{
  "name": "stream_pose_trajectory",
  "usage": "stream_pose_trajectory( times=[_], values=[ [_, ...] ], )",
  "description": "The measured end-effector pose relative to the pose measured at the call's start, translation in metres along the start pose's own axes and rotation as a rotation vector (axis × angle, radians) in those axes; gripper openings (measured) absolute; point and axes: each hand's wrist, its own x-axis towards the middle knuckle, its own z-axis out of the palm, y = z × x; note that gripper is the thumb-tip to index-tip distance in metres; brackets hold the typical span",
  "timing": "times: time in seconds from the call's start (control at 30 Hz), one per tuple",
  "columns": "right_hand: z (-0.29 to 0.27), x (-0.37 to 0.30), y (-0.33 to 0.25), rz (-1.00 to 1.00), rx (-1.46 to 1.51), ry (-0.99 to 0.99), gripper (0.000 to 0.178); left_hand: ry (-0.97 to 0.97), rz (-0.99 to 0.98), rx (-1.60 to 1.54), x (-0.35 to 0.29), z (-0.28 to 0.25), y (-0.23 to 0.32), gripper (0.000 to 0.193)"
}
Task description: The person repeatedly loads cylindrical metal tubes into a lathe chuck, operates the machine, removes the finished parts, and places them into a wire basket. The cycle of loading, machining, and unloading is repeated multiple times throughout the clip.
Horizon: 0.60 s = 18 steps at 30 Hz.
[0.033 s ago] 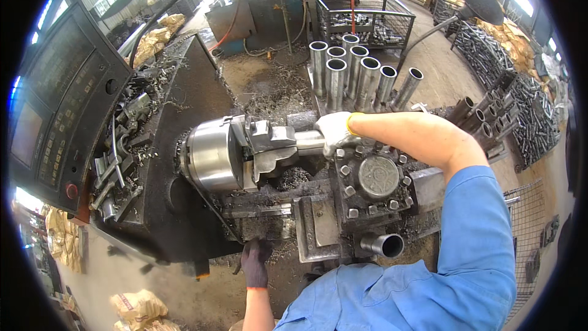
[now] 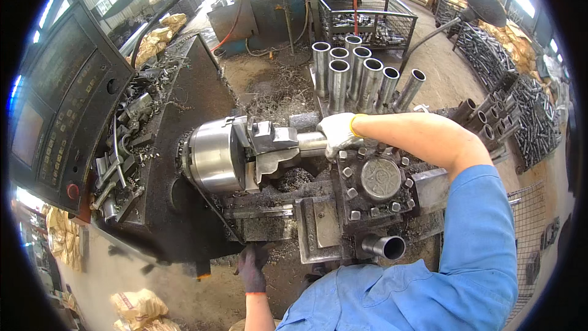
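Observation:
My right hand (image 2: 339,134), in a white glove with a yellow cuff, is closed around the outer end of a metal tube (image 2: 311,141). The tube's other end sits between the stepped jaws (image 2: 272,138) of a lathe chuck (image 2: 215,155). The palm side of that hand is hidden. Low at the machine's front edge, my left hand (image 2: 252,268) wears a dark glove; its fingers look apart, with nothing visible in them, though they blend into the dark background. Beside my right forearm stands the square bolted tool post (image 2: 380,179). A short tube (image 2: 384,246) lies at its near side.
Several upright steel tubes (image 2: 370,79) stand behind my right arm, with darker tubes (image 2: 484,116) farther right. A control panel (image 2: 67,110) rises at the left, near a chip-strewn cover holding metal scraps (image 2: 122,171). A wire bin (image 2: 367,21) stands behind; a lamp (image 2: 484,5) hangs at upper right.
My left hand has shifted slightly down, and its fingers look more spread. My right hand stays on the tube. The whole view has moved a little.

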Motion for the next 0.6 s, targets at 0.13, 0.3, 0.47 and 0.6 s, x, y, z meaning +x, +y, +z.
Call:
stream_pose_trajectory(
  times=[0.13, 0.3, 0.47, 0.6],
  values=[
    [0.004, -0.001, -0.017, 0.019, -0.115, 0.058, 0.076, 0.355, 0.012, -0.233, 0.011, -0.089, -0.024, 0.027],
    [-0.003, -0.011, -0.010, -0.205, 0.024, 0.121, 0.085, 0.695, 0.136, -0.276, 0.033, -0.144, -0.017, 0.036],
    [-0.005, -0.002, 0.005, 0.132, -0.119, -0.092, 0.056, 0.415, 0.120, -0.601, 0.024, -0.150, -0.006, 0.057],
    [0.007, 0.023, -0.015, -0.025, -0.020, 0.068, 0.059, 0.291, -0.065, -0.814, 0.017, -0.179, 0.007, 0.060]
  ],
)
